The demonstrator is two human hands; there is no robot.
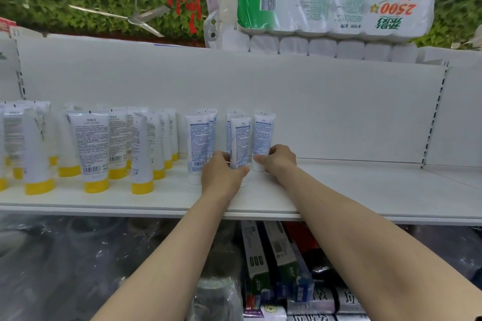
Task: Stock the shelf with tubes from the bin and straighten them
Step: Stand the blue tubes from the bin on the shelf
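Observation:
On the white shelf [339, 190] stand several white tubes with blue print, caps down, near the middle. My left hand [221, 174] grips the base of one upright tube [240, 138]. My right hand [279, 159] pinches the bottom of the tube beside it [262, 133], which also stands upright. Another blue-print tube [198, 143] stands just left of my left hand, with more behind it. The bin is not in view.
Rows of white tubes with yellow caps [94, 148] fill the shelf's left part. Packs of toilet paper [333, 8] lie on top of the shelf unit. Boxed toothpaste [276, 255] sits on the shelf below. The right half of the shelf is bare.

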